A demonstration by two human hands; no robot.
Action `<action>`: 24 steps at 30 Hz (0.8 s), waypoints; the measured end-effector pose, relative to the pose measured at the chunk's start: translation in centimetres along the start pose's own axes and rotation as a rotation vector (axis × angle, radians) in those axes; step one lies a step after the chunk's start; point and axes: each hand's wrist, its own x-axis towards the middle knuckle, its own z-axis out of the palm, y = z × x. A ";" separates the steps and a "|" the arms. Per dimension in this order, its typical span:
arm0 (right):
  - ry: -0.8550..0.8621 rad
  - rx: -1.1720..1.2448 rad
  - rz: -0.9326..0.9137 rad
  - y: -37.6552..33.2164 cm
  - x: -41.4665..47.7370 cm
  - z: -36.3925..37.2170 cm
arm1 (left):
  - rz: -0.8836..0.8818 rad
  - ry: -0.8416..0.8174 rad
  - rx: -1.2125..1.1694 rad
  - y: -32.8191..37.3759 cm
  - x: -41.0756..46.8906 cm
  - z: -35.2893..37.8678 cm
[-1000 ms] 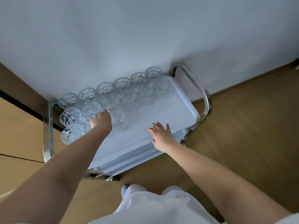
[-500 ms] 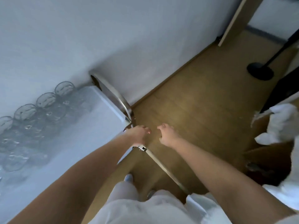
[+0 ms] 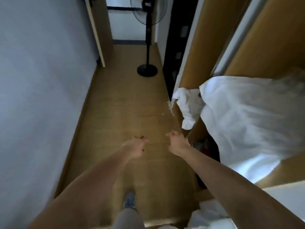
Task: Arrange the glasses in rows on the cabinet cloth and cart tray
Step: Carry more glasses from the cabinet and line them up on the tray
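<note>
Wooden floor [image 3: 125, 103] lies beneath both hands. Left hand [image 3: 136, 147] and right hand [image 3: 177, 142] hang apart from each other, fingers loosely curled, holding nothing. White cloth [image 3: 247, 116], motion-blurred, covers the cabinet [image 3: 290, 171] top at right. Black fan stand [image 3: 147, 70] stands at the floor's far end.

Narrow wooden floor [image 3: 125, 103] between grey wall [image 3: 41, 80] and standing fan [image 3: 147, 47].

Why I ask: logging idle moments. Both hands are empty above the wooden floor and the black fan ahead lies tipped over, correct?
No: the head view shows the black fan standing upright on its round base. The rest holds: left hand and right hand are empty above the wooden floor.
</note>
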 end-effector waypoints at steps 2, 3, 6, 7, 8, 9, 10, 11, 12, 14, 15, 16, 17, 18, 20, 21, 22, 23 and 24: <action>0.025 0.073 0.097 1.3 2.1 -2.3 | 0.138 0.014 0.074 1.1 3.8 -3.5; 0.039 0.112 0.131 1.7 2.9 -3.3 | 0.206 0.011 0.097 1.6 5.4 -5.2; 0.127 0.245 0.202 2.8 5.1 -5.8 | 0.293 -0.011 0.157 2.3 10.8 -9.6; 0.156 0.283 0.219 3.4 5.5 -6.5 | 0.299 -0.013 0.185 2.7 12.5 -10.8; 0.190 0.304 0.233 4.2 5.7 -7.1 | 0.308 -0.021 0.214 3.3 14.2 -11.7; 0.223 0.309 0.251 5.3 5.8 -7.5 | 0.336 -0.023 0.238 4.4 15.8 -12.4; 0.262 0.307 0.279 6.7 5.7 -8.0 | 0.382 -0.033 0.255 5.9 17.3 -12.8; 0.299 0.307 0.320 8.4 5.7 -8.7 | 0.443 -0.040 0.264 7.8 18.7 -13.1; 0.330 0.309 0.370 10.5 5.6 -9.5 | 0.510 -0.043 0.266 10.1 20.2 -13.1; 0.365 0.337 0.489 15.0 5.0 -11.4 | 0.655 -0.043 0.280 15.4 22.4 -13.0; 0.384 0.363 0.550 17.4 4.6 -12.3 | 0.719 -0.045 0.282 18.2 23.1 -12.9; 0.411 0.393 0.607 19.8 4.2 -13.1 | 0.776 -0.051 0.285 20.9 23.9 -12.7; 0.444 0.428 0.659 22.2 3.8 -14.0 | 0.827 -0.056 0.289 23.7 24.4 -12.8; 0.475 0.457 0.699 23.6 3.4 -14.5 | 0.864 -0.058 0.300 25.4 24.6 -12.6; 0.537 0.492 0.761 27.2 2.7 -16.0 | 0.939 -0.042 0.318 30.0 25.5 -13.0; 0.556 0.502 0.783 28.5 2.5 -16.8 | 0.972 -0.022 0.331 31.9 25.8 -13.3; 0.582 0.510 0.805 29.9 2.3 -17.5 | 1.005 0.003 0.337 34.0 26.5 -13.6; 0.610 0.516 0.828 31.0 2.2 -18.2 | 1.017 0.028 0.346 35.9 27.2 -14.0; 0.646 0.529 0.850 31.9 2.2 -18.7 | 1.011 0.044 0.338 37.6 27.9 -14.3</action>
